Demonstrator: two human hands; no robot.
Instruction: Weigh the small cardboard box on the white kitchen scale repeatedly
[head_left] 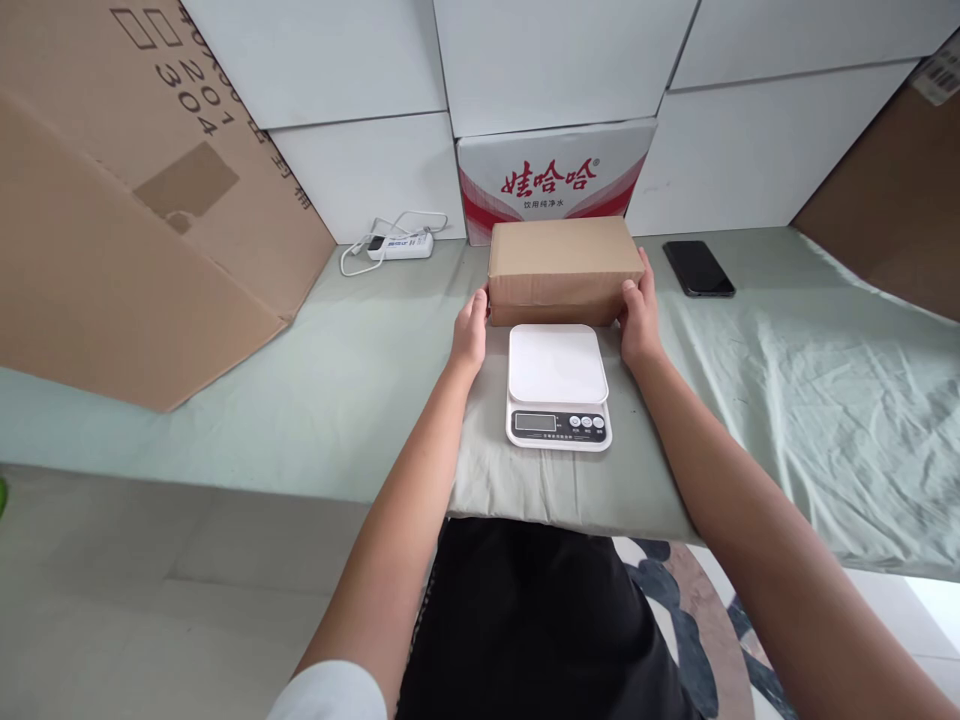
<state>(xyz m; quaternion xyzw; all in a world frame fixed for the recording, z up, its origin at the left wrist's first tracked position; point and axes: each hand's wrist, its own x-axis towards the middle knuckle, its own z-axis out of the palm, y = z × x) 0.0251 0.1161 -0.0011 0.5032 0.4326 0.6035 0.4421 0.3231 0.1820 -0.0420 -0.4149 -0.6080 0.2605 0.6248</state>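
A brown cardboard box (pixel 564 272) stands just behind a white digital kitchen scale (pixel 559 365), between my two hands. My left hand (pixel 472 325) is closed against the box's left end, its thumb up and its other fingers partly hidden behind the edge. On the opposite end, my right hand (pixel 638 310) grips the box with the thumb on the near face and fingers along the side. Nothing rests on the scale's platform, and its display looks blank.
A white-and-red printed carton (pixel 555 170) is against the wall behind. A power strip with a cable (pixel 401 246) lies at the back left, a black phone (pixel 698 269) at the right. Large cardboard cartons flank the table at left (pixel 135 250) and right (pixel 892 190). Green cloth (pixel 337 400) covers the table.
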